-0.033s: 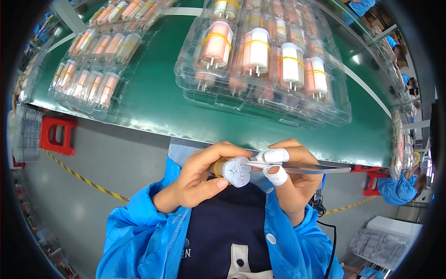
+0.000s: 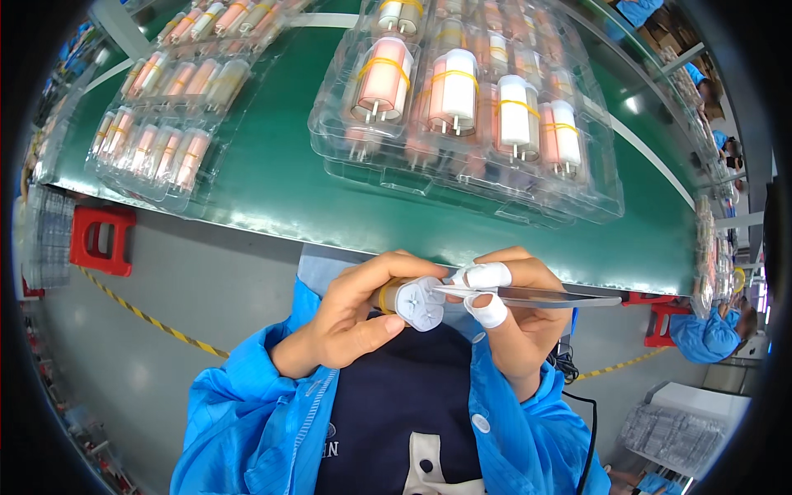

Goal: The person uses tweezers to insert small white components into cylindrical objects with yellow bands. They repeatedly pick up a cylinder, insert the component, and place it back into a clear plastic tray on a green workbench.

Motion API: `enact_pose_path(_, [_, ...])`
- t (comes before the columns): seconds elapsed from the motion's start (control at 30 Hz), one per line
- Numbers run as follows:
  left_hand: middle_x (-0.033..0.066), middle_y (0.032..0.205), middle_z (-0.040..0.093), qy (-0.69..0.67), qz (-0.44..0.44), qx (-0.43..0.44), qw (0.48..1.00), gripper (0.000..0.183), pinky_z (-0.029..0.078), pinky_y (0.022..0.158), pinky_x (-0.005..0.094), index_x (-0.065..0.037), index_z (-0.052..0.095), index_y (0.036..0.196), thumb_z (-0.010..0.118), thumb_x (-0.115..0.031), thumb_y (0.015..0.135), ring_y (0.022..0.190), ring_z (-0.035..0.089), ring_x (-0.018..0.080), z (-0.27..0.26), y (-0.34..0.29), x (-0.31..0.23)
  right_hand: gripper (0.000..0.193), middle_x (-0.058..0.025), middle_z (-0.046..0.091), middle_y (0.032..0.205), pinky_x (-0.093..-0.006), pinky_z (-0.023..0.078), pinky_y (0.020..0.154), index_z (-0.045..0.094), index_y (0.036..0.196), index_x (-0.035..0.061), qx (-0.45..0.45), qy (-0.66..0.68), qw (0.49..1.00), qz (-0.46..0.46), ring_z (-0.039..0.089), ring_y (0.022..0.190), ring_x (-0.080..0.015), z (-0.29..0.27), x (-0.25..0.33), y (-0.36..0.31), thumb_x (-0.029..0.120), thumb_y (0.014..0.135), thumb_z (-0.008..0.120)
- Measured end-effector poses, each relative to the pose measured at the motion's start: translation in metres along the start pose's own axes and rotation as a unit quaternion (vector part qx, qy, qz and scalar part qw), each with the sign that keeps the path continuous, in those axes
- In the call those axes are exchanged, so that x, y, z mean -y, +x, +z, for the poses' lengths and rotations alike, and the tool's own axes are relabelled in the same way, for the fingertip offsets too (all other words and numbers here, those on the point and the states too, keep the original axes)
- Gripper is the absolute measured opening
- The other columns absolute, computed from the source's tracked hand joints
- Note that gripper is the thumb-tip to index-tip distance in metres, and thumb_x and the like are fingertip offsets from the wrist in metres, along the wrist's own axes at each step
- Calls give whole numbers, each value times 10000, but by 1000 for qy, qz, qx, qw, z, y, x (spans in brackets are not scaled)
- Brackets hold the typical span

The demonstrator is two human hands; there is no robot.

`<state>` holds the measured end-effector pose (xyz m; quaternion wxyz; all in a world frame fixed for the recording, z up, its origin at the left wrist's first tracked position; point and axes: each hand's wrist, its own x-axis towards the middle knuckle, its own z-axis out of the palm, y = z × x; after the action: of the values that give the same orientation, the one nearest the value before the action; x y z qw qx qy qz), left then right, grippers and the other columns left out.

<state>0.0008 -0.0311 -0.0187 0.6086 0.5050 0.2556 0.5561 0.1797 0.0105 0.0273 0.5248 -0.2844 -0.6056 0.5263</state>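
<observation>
My left hand (image 2: 351,309) is wrapped round a short bundle of cylinders (image 2: 419,304) with a yellow band about it. The bundle's pale, bluish-white end faces to the right, showing several rounded faces with small marks in them. My right hand (image 2: 516,301), with white wraps on its thumb and fingers, pinches metal tweezers (image 2: 561,299). Their narrow tips lie at the upper right of the bundle's end; whether they grip anything there is too small to tell. Both hands are in front of my body, just off the near edge of the green table (image 2: 272,194).
Stacked clear plastic trays (image 2: 396,169) on the table hold several banded bundles of pink and white cylinders (image 2: 454,91) with thin pins. More filled trays (image 2: 157,157) stand at the left. A red stool (image 2: 103,239) is at the left; a co-worker's blue sleeve (image 2: 705,334) shows at the right.
</observation>
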Motion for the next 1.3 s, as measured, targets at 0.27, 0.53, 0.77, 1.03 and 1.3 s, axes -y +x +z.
enact_pose_path(0.27, [152,1070,577,53,10,-21,998,470,426,843,309,81,502,1223,558,-193,845,967,567,211,1,1,-2,175,-137,660,871,-252,497,631,666,939,-21,11,-37,999,-14,634,749,-160,1,0,3,-7,771,711])
enact_pose_path(0.53, [169,1053,581,86,28,-31,995,460,432,833,323,82,507,1222,578,-176,847,957,567,236,4,2,-5,142,-133,660,849,-247,491,615,667,914,-16,14,-62,998,-26,631,726,-156,-2,-3,3,-2,778,703])
enact_pose_path(0.77, [172,1053,584,134,57,-19,989,465,431,826,326,79,509,1226,595,-200,864,939,560,245,2,3,-4,136,-137,663,840,-243,486,592,669,907,-15,7,-58,997,-52,630,700,-149,-3,-5,3,-2,776,703])
enact_pose_path(1.03, [172,1059,585,140,60,-18,988,467,431,827,324,74,507,1233,594,-208,872,941,559,246,2,4,-5,133,-137,663,840,-243,488,595,671,907,-10,6,-43,998,-52,630,698,-149,-4,-6,3,1,778,703])
enact_pose_path(1.3, [186,1065,578,211,81,-22,974,499,436,814,319,117,510,1209,603,-245,878,950,559,230,0,5,-5,127,-139,660,827,-251,496,586,672,904,-12,29,-82,994,-70,636,680,-170,-3,-4,9,-13,779,691])
